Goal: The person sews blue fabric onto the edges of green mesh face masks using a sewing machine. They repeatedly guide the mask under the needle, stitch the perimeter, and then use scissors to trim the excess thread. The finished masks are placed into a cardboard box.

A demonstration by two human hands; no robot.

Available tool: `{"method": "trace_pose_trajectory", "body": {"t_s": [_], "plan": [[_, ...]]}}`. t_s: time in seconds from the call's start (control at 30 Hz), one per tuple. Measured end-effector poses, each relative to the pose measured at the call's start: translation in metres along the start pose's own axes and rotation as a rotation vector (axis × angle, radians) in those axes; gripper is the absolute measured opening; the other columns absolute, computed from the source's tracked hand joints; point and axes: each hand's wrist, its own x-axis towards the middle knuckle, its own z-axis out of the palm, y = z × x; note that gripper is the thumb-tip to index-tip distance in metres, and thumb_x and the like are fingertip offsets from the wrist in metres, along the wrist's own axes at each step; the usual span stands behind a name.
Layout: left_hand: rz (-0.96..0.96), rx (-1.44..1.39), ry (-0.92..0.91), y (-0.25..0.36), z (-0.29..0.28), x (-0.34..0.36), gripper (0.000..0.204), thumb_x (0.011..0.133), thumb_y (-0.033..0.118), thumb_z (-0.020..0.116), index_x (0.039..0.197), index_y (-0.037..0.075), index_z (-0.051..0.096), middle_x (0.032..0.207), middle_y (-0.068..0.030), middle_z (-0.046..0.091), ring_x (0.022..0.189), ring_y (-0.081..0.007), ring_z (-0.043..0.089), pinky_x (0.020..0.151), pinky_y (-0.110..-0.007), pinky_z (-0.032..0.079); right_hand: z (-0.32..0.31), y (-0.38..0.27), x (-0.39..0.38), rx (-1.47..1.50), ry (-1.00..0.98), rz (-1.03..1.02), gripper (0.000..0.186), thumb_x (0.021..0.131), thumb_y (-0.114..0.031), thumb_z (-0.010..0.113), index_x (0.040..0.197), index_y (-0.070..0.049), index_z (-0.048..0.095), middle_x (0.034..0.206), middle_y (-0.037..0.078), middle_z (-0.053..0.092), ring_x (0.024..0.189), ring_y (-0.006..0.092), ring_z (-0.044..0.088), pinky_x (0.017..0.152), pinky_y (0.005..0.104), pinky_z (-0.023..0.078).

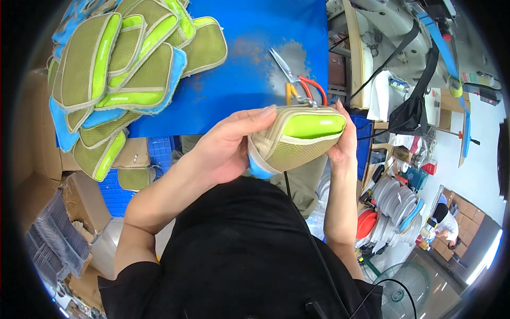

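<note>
One pouch (297, 149) in olive mesh, with one lime-green panel (313, 126) and pale binding, is held in the air over the near edge of the blue-topped bench (223, 101), toward its near right corner. It is grasped by two hands: its left end is gripped by the left hand (215, 151), with the thumb laid along the upper edge, and its right end is clasped by the right hand (342, 141), with the fingers bent round it. One bit of blue fabric (260, 169) is shown at the lower left corner of the pouch.

One pair of scissors (283, 65) is laid on the bench near its right edge, with two blades pointed toward the far edge and the handles just beyond the pouch.

One pile of olive-and-green pieces (79, 64) is heaped at the left of the bench and spilled over its near edge. About nine pieces can be counted, though the overlap makes this number uncertain. One more olive piece (134, 178) is seen below the pile, beside a blue crate (114, 199).

At the left, one open carton (79, 196) is placed near a stack of grey packs (58, 236). Off to the right, one black bag (410, 116), one fan (401, 292) and one other person (446, 223) can be made out.
</note>
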Motion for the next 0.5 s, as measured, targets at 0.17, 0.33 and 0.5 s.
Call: {"method": "trace_pose_trajectory", "body": {"t_s": [0.17,0.33,0.5], "plan": [[0.212,0.473,0.12,0.028,-0.019,-0.004,0.034,0.093,0.016,0.068,0.123,-0.001,0.066,0.113,-0.0102,0.071,0.097,-0.0125,0.067,0.086,-0.029,0.053,0.01,-0.006,-0.022,-0.112,-0.022,-0.097,0.036,0.097,-0.028,0.063,0.121,-0.001,0.063,0.122,0.014,0.068,0.12,0.0244,0.062,0.103,0.0388,0.048],[0.806,1.362,0.437,0.06,-0.028,-0.001,0.02,0.081,-0.007,0.067,0.097,0.001,0.075,0.084,-0.0004,0.059,0.071,-0.0052,0.052,0.064,-0.022,0.041,0.059,-0.008,-0.044,-0.698,-0.035,-0.306,0.028,0.084,0.0,0.073,0.081,-0.011,0.047,0.078,-0.005,0.053,0.072,0.0056,0.047,0.066,0.0225,0.036],[1.034,1.61,0.484,0.074,0.002,0.01,0.026,0.075,-0.01,0.065,0.095,0.003,0.076,0.077,0.0025,0.048,0.064,-0.0054,0.041,0.055,-0.023,0.033,0.047,0.007,0.003,-1.212,0.44,-0.804,0.038,0.079,0.01,0.068,0.068,-0.005,0.035,0.063,-0.002,0.033,0.063,0.0073,0.031,0.054,0.0254,0.029]]}}
